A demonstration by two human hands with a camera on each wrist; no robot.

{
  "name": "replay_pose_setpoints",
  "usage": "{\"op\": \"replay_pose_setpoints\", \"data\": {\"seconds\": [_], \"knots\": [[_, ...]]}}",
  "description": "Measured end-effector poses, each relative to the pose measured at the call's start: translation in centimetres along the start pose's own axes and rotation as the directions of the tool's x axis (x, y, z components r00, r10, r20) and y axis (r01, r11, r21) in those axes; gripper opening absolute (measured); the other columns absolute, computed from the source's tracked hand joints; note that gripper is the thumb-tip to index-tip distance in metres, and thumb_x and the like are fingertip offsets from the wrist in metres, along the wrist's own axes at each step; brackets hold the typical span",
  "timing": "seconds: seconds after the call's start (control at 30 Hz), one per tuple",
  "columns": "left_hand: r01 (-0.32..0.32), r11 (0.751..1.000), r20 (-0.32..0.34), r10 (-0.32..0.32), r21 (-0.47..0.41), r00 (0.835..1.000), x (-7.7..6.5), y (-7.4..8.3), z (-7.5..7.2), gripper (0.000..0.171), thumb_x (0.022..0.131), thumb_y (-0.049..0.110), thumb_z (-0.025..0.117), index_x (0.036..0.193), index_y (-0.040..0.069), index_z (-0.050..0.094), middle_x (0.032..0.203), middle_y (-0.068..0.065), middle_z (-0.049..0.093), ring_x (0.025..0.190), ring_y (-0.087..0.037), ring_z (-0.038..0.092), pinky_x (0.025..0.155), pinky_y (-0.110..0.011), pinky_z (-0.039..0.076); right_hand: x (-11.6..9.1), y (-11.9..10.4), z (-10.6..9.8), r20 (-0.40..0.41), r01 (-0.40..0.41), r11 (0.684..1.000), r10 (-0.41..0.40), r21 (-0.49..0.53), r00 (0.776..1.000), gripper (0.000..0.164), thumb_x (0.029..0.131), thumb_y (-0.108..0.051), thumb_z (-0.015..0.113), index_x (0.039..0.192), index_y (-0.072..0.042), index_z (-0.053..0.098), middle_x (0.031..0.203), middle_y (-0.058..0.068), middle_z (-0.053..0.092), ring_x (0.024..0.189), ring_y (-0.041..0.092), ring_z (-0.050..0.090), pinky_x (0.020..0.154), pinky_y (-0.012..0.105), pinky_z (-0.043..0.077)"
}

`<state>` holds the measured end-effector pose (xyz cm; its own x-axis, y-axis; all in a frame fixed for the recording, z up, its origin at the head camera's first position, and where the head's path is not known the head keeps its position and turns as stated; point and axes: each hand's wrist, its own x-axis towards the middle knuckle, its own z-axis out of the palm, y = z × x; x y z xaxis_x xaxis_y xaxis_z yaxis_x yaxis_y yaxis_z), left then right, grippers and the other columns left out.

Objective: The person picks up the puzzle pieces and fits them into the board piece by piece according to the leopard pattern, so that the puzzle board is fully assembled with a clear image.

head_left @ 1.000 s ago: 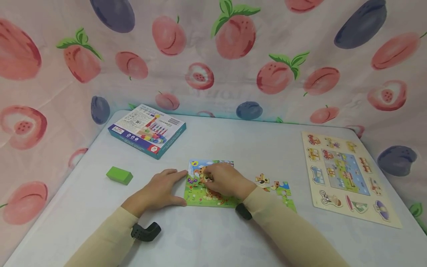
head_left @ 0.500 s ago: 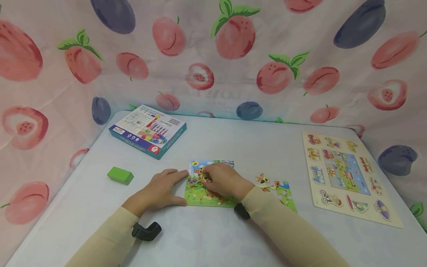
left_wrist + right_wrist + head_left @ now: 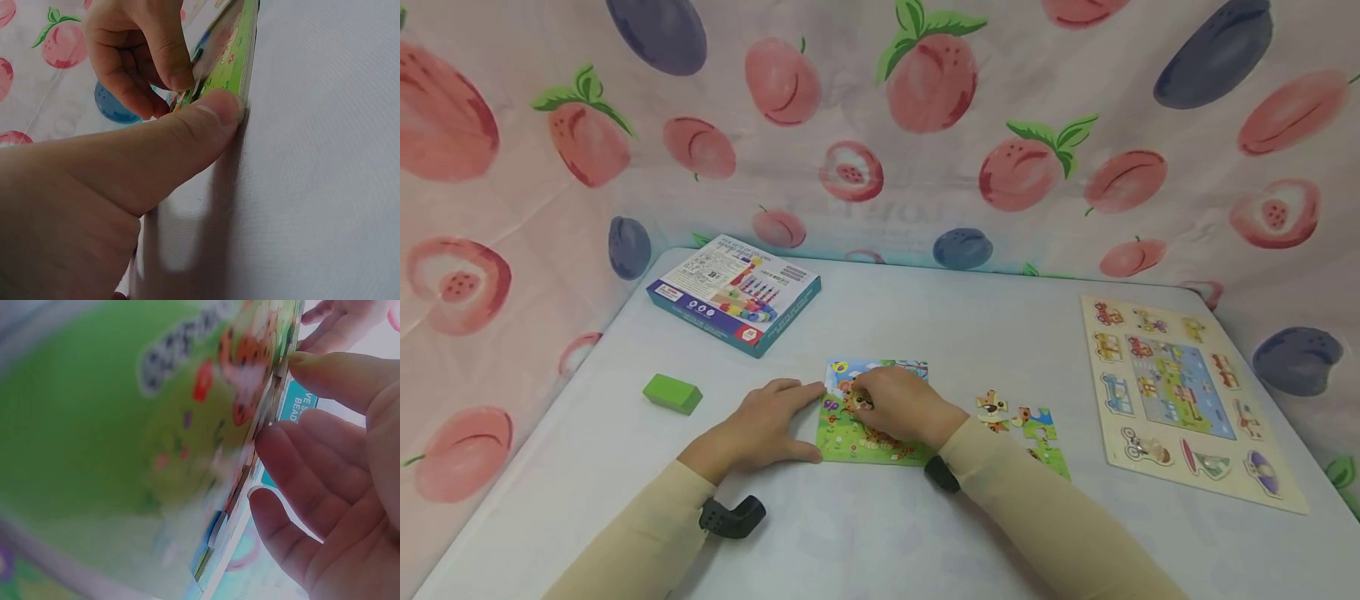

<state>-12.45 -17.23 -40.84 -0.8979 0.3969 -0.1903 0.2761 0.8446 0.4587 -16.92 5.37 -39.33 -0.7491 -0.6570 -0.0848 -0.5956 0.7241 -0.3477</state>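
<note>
A jigsaw puzzle board with a spotted cartoon animal on green grass lies at mid-table in the head view. Along its left edge my left hand steadies it, thumb and index finger spread straight. The left wrist view shows that thumb against the board's corner. My right hand reaches over the picture from the right and pinches a puzzle piece at the board's surface; the hand mostly covers it in the head view. Loose puzzle pieces lie right of the board, partly behind the right sleeve.
A green block lies to the left. Behind it is a flat toy box with printed beads. A wooden vehicle peg board rests on the right side. A fruit-patterned cloth hangs behind the white table.
The right hand stays over the same part of the board, its fingers shifting only slightly. The left hand keeps its place at the edge.
</note>
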Motion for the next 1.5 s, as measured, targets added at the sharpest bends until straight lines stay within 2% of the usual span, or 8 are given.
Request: {"op": "replay_pose_setpoints", "data": {"seconds": [0.07,0.17,0.33,0.5,0.67,0.93,1.23,1.5], "knots": [[0.000,1.000,0.001,0.000,0.002,1.000,0.01,0.03,-0.02,0.089,0.077,0.042,0.086,0.151,0.014,0.047,0.146,-0.017,0.048,0.136,-0.040,0.039,0.106,-0.062,0.037,-0.02,-0.07,-0.07,0.005,0.002,1.000,-0.002,-0.002,1.000,0.012,0.094,-0.023,0.069,0.087,-0.016,0.062,0.080,-0.004,0.060,0.074,0.016,0.052,0.071,0.031,0.046],[-0.002,1.000,0.001,0.002,0.001,1.000,0.00,0.06,-0.06,0.089,0.077,0.042,0.087,0.151,0.014,0.047,0.146,-0.017,0.048,0.136,-0.040,0.039,0.106,-0.062,0.037,-0.07,-0.21,-0.16,0.010,-0.008,1.000,0.008,-0.004,1.000,0.011,0.094,-0.025,0.070,0.095,-0.014,0.066,0.089,-0.004,0.064,0.079,0.015,0.056,0.076,0.032,0.049],[-0.009,1.000,0.000,0.009,0.006,1.000,-0.01,0.09,-0.06,0.088,0.077,0.042,0.086,0.151,0.014,0.047,0.146,-0.017,0.049,0.136,-0.041,0.039,0.105,-0.062,0.037,-0.15,-0.39,-0.23,0.018,-0.030,1.000,0.030,0.007,0.999,0.024,0.093,-0.026,0.071,0.110,-0.009,0.068,0.104,0.000,0.069,0.091,0.017,0.061,0.085,0.036,0.052],[-0.010,1.000,-0.001,0.010,0.007,1.000,0.04,0.03,0.01,0.088,0.077,0.042,0.086,0.151,0.014,0.047,0.147,-0.016,0.049,0.137,-0.040,0.038,0.106,-0.063,0.037,-0.07,-0.40,-0.03,0.013,-0.021,1.000,0.021,-0.013,1.000,0.030,0.093,-0.026,0.071,0.117,-0.008,0.068,0.110,0.002,0.069,0.097,0.018,0.063,0.088,0.037,0.052],[-0.008,1.000,-0.001,0.008,0.003,1.000,0.10,-0.04,0.07,0.089,0.077,0.042,0.086,0.151,0.014,0.047,0.147,-0.015,0.049,0.137,-0.040,0.038,0.106,-0.063,0.037,0.07,-0.43,0.14,0.009,-0.013,1.000,0.013,-0.025,1.000,0.032,0.094,-0.024,0.070,0.121,-0.008,0.067,0.110,0.002,0.069,0.095,0.017,0.063,0.086,0.036,0.053],[-0.003,1.000,0.006,0.003,-0.004,1.000,0.05,0.10,-0.07,0.089,0.076,0.041,0.087,0.151,0.014,0.047,0.147,-0.014,0.049,0.138,-0.040,0.037,0.107,-0.063,0.035,0.10,-0.48,0.13,0.023,-0.026,1.000,0.027,-0.016,0.999,0.036,0.095,-0.023,0.070,0.127,-0.007,0.066,0.119,0.003,0.068,0.108,0.019,0.064,0.094,0.037,0.052],[0.004,1.000,0.013,-0.004,-0.007,1.000,0.01,0.21,-0.13,0.088,0.077,0.041,0.086,0.151,0.015,0.046,0.148,-0.013,0.049,0.140,-0.039,0.035,0.108,-0.064,0.033,0.09,-0.45,-0.10,0.049,-0.061,0.998,0.061,-0.003,0.997,0.038,0.096,-0.025,0.069,0.131,-0.010,0.065,0.124,0.001,0.067,0.111,0.018,0.062,0.097,0.037,0.050],[0.003,1.000,0.009,-0.003,-0.005,1.000,-0.01,0.09,0.02,0.088,0.077,0.040,0.086,0.151,0.014,0.046,0.148,-0.014,0.049,0.140,-0.039,0.035,0.108,-0.063,0.032,0.22,-0.47,-0.12,0.033,-0.056,0.998,0.056,-0.005,0.998,0.034,0.094,-0.023,0.071,0.125,-0.011,0.068,0.114,0.000,0.069,0.098,0.016,0.062,0.088,0.036,0.052]]}}
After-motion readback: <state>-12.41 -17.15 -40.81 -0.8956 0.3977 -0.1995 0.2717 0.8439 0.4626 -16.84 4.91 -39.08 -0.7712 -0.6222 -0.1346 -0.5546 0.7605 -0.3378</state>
